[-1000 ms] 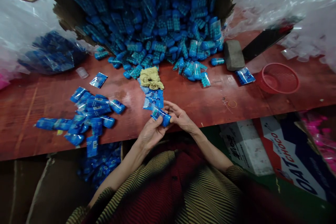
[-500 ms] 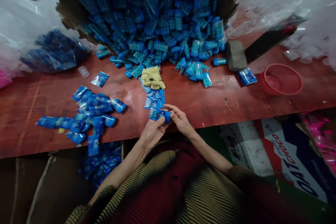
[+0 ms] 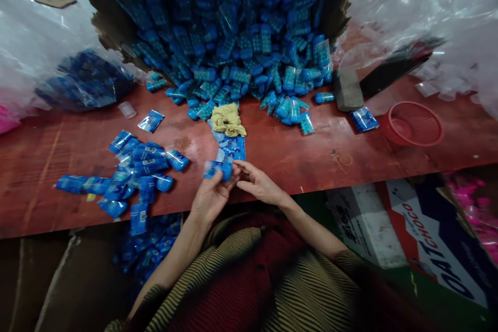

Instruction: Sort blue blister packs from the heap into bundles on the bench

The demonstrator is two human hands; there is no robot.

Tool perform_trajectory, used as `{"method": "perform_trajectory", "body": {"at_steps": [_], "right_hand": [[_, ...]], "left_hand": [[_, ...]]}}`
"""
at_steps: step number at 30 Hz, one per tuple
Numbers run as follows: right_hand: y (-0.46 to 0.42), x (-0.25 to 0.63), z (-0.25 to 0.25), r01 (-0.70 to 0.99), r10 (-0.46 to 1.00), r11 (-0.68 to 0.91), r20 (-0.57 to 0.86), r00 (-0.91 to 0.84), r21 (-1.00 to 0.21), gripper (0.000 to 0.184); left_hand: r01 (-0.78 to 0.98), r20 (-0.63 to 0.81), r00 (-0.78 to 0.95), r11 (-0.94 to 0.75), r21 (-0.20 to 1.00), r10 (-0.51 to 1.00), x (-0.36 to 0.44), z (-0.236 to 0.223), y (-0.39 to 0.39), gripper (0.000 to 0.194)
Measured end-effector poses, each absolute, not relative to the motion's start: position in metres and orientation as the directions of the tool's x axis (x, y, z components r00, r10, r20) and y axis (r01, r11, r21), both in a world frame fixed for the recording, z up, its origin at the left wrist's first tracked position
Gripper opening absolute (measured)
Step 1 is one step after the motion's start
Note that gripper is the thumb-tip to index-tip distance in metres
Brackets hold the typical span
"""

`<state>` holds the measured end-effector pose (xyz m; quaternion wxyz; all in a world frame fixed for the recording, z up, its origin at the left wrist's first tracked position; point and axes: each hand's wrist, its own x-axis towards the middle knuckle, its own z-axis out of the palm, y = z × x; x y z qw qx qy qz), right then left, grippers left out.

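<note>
My left hand [image 3: 212,198] grips a small blue-capped bottle [image 3: 218,170], its thumb across it, just over the table's front edge. The bottle lies sideways and is slightly blurred. Close on its right, my right hand [image 3: 260,184] has its fingers stretched out and the thumb apart; whether the fingertips touch the left hand I cannot tell. Right behind the hands lie flat blue printed sleeves [image 3: 232,148], with a crumpled yellow cloth [image 3: 229,120] on their far end. To the left is a heap of blue labelled bottles [image 3: 146,163].
A large pile of bottles with turquoise beads [image 3: 241,57] spills from a torn carton at the back. A stone block [image 3: 347,89], a blue packet [image 3: 363,119] and a red basket [image 3: 414,124] stand right. Printed cartons [image 3: 424,238] lie below the table.
My left hand has moved left with the bottle, away from the right hand's fingertips. My right hand has shifted slightly left and its fingers have come away from the bottle.
</note>
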<state>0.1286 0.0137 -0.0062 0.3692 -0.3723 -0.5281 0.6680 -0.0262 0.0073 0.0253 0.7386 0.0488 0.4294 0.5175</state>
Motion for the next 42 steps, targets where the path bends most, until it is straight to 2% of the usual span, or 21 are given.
{"method": "perform_trajectory", "body": {"at_steps": [1,3,6,8,11,13,14,16,17,19,20,22,24,26,29,31,34,36,38,40,42], "right_hand": [[0.017,0.128,-0.006,-0.077,0.898,-0.144,-0.097,-0.429,-0.987,0.055],[0.028,0.131,-0.006,0.02,0.935,-0.069,-0.071,-0.348,-0.997,0.051],[0.055,0.136,-0.001,0.29,0.973,0.085,0.017,-0.229,-0.953,0.045],[0.078,0.135,0.002,0.53,0.985,0.129,0.046,-0.167,-0.838,0.046],[0.112,0.125,0.003,0.823,0.996,0.066,-0.013,-0.089,-0.564,0.046],[0.131,0.117,0.001,0.903,0.993,0.042,-0.082,-0.086,-0.427,0.039],[0.138,0.114,-0.001,0.92,0.989,0.045,-0.11,-0.095,-0.389,0.035],[0.147,0.111,-0.001,0.932,0.981,0.07,-0.143,-0.128,-0.355,0.029],[0.147,0.112,0.0,0.933,0.978,0.088,-0.148,-0.147,-0.349,0.028],[0.139,0.116,0.004,0.936,0.978,0.12,-0.125,-0.17,-0.331,0.028],[0.131,0.118,0.006,0.94,0.981,0.13,-0.094,-0.168,-0.316,0.03],[0.108,0.122,0.01,0.947,0.987,0.15,-0.007,-0.158,-0.286,0.033],[0.082,0.121,0.01,0.936,0.976,0.217,0.039,-0.215,-0.278,0.035],[0.06,0.118,0.004,0.92,0.959,0.278,0.017,-0.284,-0.275,0.035],[0.045,0.113,-0.008,0.924,0.959,0.271,-0.009,-0.284,-0.271,0.026],[0.045,0.113,-0.015,0.924,0.961,0.267,0.005,-0.276,-0.272,0.022],[0.051,0.117,-0.019,0.914,0.957,0.285,0.041,-0.286,-0.288,0.024],[0.052,0.121,-0.018,0.905,0.959,0.283,0.076,-0.273,-0.318,0.023],[0.049,0.125,-0.014,0.892,0.961,0.273,0.131,-0.241,-0.36,0.022],[0.043,0.127,-0.009,0.872,0.957,0.277,0.192,-0.216,-0.402,0.024],[0.036,0.127,-0.005,0.836,0.947,0.309,0.232,-0.224,-0.454,0.025]], "left_hand": [[-0.774,-0.589,0.023,0.387,0.501,0.808,-0.04,0.028,0.011,0.014],[-0.856,-0.552,-0.153,0.169,0.488,0.82,-0.072,0.035,0.019,0.034],[-0.879,-0.491,-0.289,-0.024,0.476,0.822,-0.11,0.041,0.027,0.055],[-0.872,-0.522,-0.282,0.013,0.49,0.805,-0.115,0.04,0.028,0.054],[-0.797,-0.586,-0.165,0.242,0.553,0.793,-0.093,0.032,0.023,0.036],[-0.647,-0.561,-0.094,0.378,0.662,0.822,-0.07,0.023,0.019,0.024],[-0.515,-0.512,-0.117,0.389,0.764,0.851,-0.06,0.018,0.017,0.023],[-0.093,-0.292,-0.219,0.278,0.956,0.931,-0.046,0.007,0.016,0.027],[0.164,-0.145,-0.229,0.185,0.969,0.963,-0.043,0.002,0.017,0.03],[0.597,0.074,-0.142,0.026,0.802,0.987,-0.041,-0.008,0.02,0.037],[0.734,0.11,-0.077,-0.019,0.678,0.991,-0.041,-0.013,0.021,0.041],[0.883,0.086,0.01,-0.049,0.466,0.996,-0.04,-0.021,0.023,0.046],[0.94,0.036,0.049,-0.059,0.337,0.998,-0.037,-0.027,0.022,0.047],[0.957,0.014,0.068,-0.069,0.28,0.998,-0.031,-0.029,0.019,0.047],[0.954,-0.002,0.076,-0.072,0.291,0.997,-0.024,-0.027,0.014,0.047],[0.931,-0.008,0.079,-0.071,0.358,0.997,-0.024,-0.025,0.012,0.045],[0.819,0.05,0.034,-0.057,0.57,0.998,-0.028,-0.023,0.009,0.04],[0.655,0.079,-0.101,0.006,0.756,0.992,-0.031,-0.02,0.009,0.042],[0.409,-0.014,-0.261,0.124,0.904,0.965,-0.031,-0.017,0.01,0.051],[0.163,-0.18,-0.316,0.24,0.957,0.932,-0.027,-0.013,0.012,0.06],[-0.002,-0.309,-0.271,0.32,0.947,0.912,-0.021,-0.008,0.015,0.054]]}}
